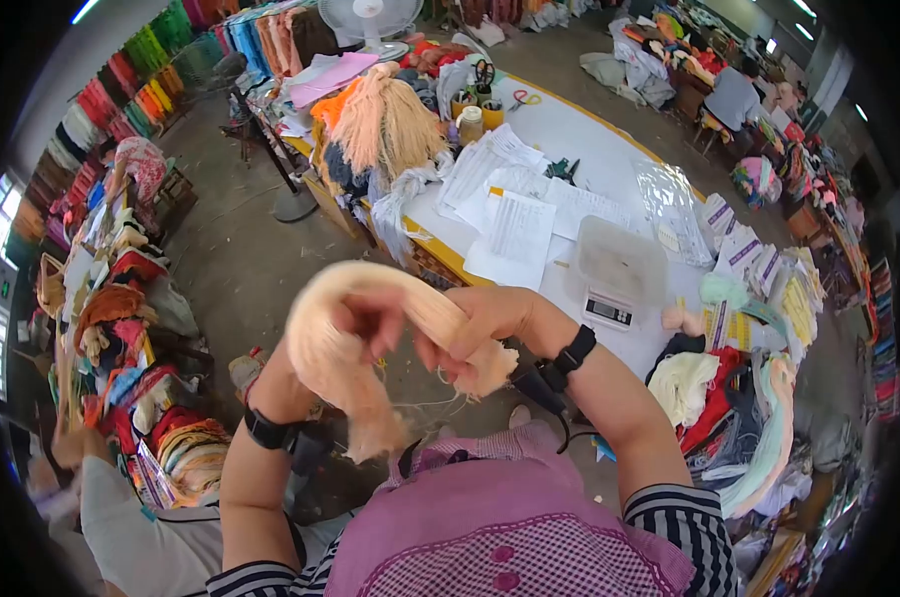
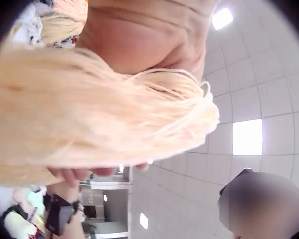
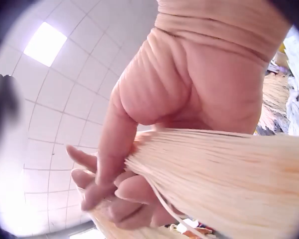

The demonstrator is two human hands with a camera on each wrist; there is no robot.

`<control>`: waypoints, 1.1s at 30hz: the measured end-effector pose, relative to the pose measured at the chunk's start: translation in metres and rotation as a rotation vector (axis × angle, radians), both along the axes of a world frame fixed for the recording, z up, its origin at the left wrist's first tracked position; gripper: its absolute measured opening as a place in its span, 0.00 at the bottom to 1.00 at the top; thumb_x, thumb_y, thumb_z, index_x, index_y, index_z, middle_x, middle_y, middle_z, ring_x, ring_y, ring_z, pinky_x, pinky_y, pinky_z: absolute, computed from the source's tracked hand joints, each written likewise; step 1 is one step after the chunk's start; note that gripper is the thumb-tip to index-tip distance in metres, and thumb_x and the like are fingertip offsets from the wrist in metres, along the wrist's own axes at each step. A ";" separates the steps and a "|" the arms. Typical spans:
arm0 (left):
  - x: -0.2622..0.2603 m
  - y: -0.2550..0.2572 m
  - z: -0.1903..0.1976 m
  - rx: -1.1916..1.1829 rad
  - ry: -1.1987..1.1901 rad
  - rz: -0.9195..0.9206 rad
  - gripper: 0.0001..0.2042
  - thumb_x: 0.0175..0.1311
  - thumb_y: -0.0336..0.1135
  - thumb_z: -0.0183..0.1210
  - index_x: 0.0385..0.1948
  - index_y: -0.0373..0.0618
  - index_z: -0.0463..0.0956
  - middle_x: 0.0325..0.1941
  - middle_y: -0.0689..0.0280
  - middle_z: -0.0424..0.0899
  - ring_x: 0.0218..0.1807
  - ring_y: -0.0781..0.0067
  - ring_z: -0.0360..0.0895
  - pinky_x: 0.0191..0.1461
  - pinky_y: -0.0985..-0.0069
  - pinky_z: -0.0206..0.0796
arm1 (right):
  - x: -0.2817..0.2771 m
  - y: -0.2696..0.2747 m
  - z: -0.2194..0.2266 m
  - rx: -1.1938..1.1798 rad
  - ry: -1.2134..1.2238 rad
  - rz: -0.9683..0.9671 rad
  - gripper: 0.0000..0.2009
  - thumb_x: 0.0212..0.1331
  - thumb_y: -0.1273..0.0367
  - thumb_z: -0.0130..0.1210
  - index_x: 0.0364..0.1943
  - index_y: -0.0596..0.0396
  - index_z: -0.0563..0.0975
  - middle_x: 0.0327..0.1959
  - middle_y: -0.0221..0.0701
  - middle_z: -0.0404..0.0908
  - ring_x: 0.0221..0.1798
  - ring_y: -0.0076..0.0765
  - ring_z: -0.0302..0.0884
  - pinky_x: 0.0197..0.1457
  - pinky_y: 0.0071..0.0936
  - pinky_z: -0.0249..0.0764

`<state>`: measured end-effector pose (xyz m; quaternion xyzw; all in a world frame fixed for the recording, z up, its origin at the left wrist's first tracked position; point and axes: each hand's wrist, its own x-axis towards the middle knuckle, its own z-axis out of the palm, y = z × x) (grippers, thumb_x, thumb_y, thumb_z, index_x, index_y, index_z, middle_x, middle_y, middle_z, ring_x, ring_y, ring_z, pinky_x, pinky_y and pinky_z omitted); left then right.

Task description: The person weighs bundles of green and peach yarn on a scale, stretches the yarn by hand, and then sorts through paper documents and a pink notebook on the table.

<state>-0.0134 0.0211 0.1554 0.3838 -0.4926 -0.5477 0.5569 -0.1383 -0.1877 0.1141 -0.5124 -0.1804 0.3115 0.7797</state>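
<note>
A pale peach skein of yarn (image 1: 320,328) arches between the two hands in front of the apron, its loose end hanging at the left. My left hand (image 1: 370,323) holds the skein at its bend; in the left wrist view, the yarn (image 2: 99,114) crosses over the palm (image 2: 139,45) and hides most of the fingers. With thumb and curled fingers, my right hand (image 1: 485,323) grips the skein near its other end. In the right wrist view, strands spread out beside the right hand (image 3: 139,174), and a few stray threads hang loose.
Ahead stands a white table (image 1: 589,164) with papers (image 1: 514,234), a digital scale (image 1: 609,308) under a clear tub, scissors (image 1: 524,98) and a heap of peach yarn (image 1: 385,124). Coloured yarn piles (image 1: 176,448) line the left; more skeins (image 1: 689,388) lie at the right. Other people work nearby.
</note>
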 end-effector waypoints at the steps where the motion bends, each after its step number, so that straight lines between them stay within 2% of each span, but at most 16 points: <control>1: -0.012 0.003 0.001 -0.054 0.099 0.272 0.31 0.61 0.58 0.56 0.54 0.37 0.71 0.32 0.67 0.79 0.31 0.77 0.75 0.34 0.85 0.65 | 0.000 -0.003 0.004 -0.035 -0.034 0.146 0.23 0.50 0.60 0.61 0.44 0.66 0.75 0.27 0.35 0.80 0.29 0.29 0.78 0.39 0.30 0.76; 2: -0.023 0.006 0.002 -0.105 0.196 0.541 0.32 0.62 0.57 0.55 0.56 0.36 0.69 0.35 0.65 0.79 0.33 0.75 0.77 0.36 0.83 0.67 | 0.000 0.000 0.000 -0.029 -0.029 0.129 0.23 0.50 0.60 0.61 0.44 0.66 0.75 0.27 0.35 0.80 0.29 0.29 0.78 0.39 0.30 0.76; 4: -0.022 -0.001 0.003 -0.074 0.293 0.518 0.33 0.62 0.57 0.54 0.60 0.36 0.66 0.46 0.56 0.79 0.43 0.68 0.78 0.47 0.76 0.70 | -0.001 0.014 -0.012 0.180 0.206 0.419 0.38 0.43 0.54 0.68 0.53 0.70 0.69 0.42 0.43 0.80 0.39 0.37 0.81 0.47 0.31 0.76; 5: -0.033 -0.006 0.013 -0.019 0.207 0.640 0.33 0.64 0.56 0.51 0.61 0.37 0.63 0.51 0.55 0.77 0.47 0.66 0.77 0.52 0.74 0.69 | -0.008 0.022 -0.021 0.157 0.213 0.274 0.44 0.45 0.49 0.66 0.59 0.72 0.64 0.51 0.45 0.75 0.50 0.39 0.77 0.53 0.30 0.73; 7: -0.045 -0.008 0.030 0.055 -0.004 0.721 0.34 0.66 0.55 0.50 0.66 0.38 0.56 0.65 0.51 0.66 0.62 0.59 0.69 0.65 0.68 0.61 | 0.000 0.050 -0.041 0.341 0.145 0.349 0.48 0.46 0.40 0.59 0.65 0.59 0.59 0.61 0.43 0.67 0.60 0.40 0.70 0.57 0.37 0.71; 11: -0.042 0.000 0.008 -0.019 -0.185 0.752 0.42 0.57 0.51 0.61 0.67 0.35 0.50 0.71 0.51 0.56 0.72 0.58 0.54 0.73 0.65 0.46 | 0.004 0.082 -0.066 0.768 0.323 0.139 0.40 0.58 0.39 0.45 0.68 0.50 0.57 0.64 0.40 0.64 0.56 0.39 0.73 0.56 0.39 0.74; 15: -0.026 0.024 -0.034 0.188 -0.278 0.911 0.39 0.57 0.49 0.63 0.64 0.33 0.56 0.67 0.53 0.63 0.68 0.62 0.62 0.70 0.66 0.53 | 0.018 0.075 -0.085 0.772 0.507 -0.012 0.37 0.62 0.39 0.36 0.69 0.48 0.55 0.66 0.39 0.62 0.63 0.41 0.65 0.64 0.40 0.67; 17: -0.021 0.020 -0.040 0.445 -0.490 0.778 0.38 0.57 0.49 0.63 0.63 0.33 0.59 0.63 0.55 0.67 0.63 0.65 0.66 0.66 0.68 0.57 | 0.021 0.077 -0.083 0.400 0.161 -0.617 0.35 0.66 0.40 0.29 0.68 0.49 0.57 0.68 0.37 0.59 0.70 0.42 0.55 0.71 0.38 0.55; 18: -0.023 0.017 -0.053 0.510 -0.337 0.760 0.33 0.58 0.46 0.63 0.60 0.34 0.63 0.56 0.59 0.72 0.57 0.70 0.70 0.60 0.71 0.62 | 0.026 0.072 -0.096 0.410 0.171 -0.625 0.35 0.66 0.40 0.29 0.68 0.49 0.57 0.68 0.37 0.59 0.70 0.42 0.55 0.71 0.38 0.55; 20: -0.028 0.013 -0.075 0.639 0.032 0.778 0.23 0.61 0.40 0.61 0.54 0.36 0.70 0.49 0.64 0.77 0.49 0.75 0.75 0.50 0.76 0.69 | 0.036 0.063 -0.128 -0.251 -0.392 -0.681 0.34 0.68 0.42 0.25 0.68 0.49 0.58 0.70 0.35 0.57 0.73 0.40 0.48 0.74 0.33 0.45; 21: -0.028 0.005 -0.079 0.659 0.128 0.819 0.21 0.60 0.38 0.62 0.52 0.37 0.71 0.48 0.64 0.78 0.48 0.76 0.76 0.49 0.77 0.70 | 0.036 0.061 -0.127 -0.280 -0.407 -0.676 0.35 0.67 0.41 0.26 0.68 0.49 0.59 0.69 0.36 0.57 0.72 0.39 0.50 0.73 0.30 0.45; 26: -0.010 -0.034 -0.105 0.629 0.167 0.794 0.19 0.58 0.34 0.63 0.50 0.38 0.72 0.47 0.65 0.79 0.47 0.76 0.76 0.48 0.77 0.70 | 0.022 0.026 -0.101 0.054 0.115 -0.475 0.36 0.66 0.41 0.30 0.71 0.49 0.49 0.68 0.34 0.59 0.69 0.30 0.53 0.70 0.26 0.52; 28: 0.001 -0.052 -0.105 0.577 -0.118 0.612 0.20 0.57 0.30 0.63 0.51 0.38 0.70 0.49 0.64 0.78 0.49 0.75 0.75 0.51 0.75 0.69 | 0.021 0.021 -0.105 0.237 0.338 -0.383 0.37 0.67 0.42 0.33 0.72 0.49 0.45 0.67 0.33 0.59 0.69 0.27 0.53 0.69 0.25 0.54; 30: 0.016 -0.055 -0.134 0.533 -0.381 0.579 0.19 0.54 0.29 0.63 0.49 0.39 0.71 0.48 0.65 0.78 0.47 0.77 0.75 0.49 0.76 0.68 | 0.023 0.023 -0.117 0.532 0.314 -0.608 0.37 0.67 0.45 0.37 0.72 0.47 0.40 0.64 0.31 0.63 0.65 0.24 0.58 0.65 0.24 0.60; 32: 0.020 -0.064 -0.146 0.564 -0.429 0.705 0.20 0.51 0.31 0.65 0.47 0.39 0.72 0.47 0.65 0.78 0.46 0.77 0.75 0.47 0.76 0.68 | 0.024 0.015 -0.127 0.562 0.346 -0.661 0.36 0.67 0.49 0.44 0.71 0.52 0.46 0.61 0.32 0.67 0.61 0.26 0.64 0.64 0.26 0.62; 33: 0.017 -0.068 -0.145 0.507 -0.762 0.773 0.19 0.48 0.35 0.67 0.43 0.40 0.75 0.40 0.64 0.82 0.41 0.71 0.79 0.44 0.73 0.70 | 0.025 0.005 -0.133 0.387 0.310 -0.652 0.36 0.66 0.50 0.46 0.70 0.55 0.48 0.59 0.32 0.69 0.59 0.27 0.67 0.62 0.26 0.63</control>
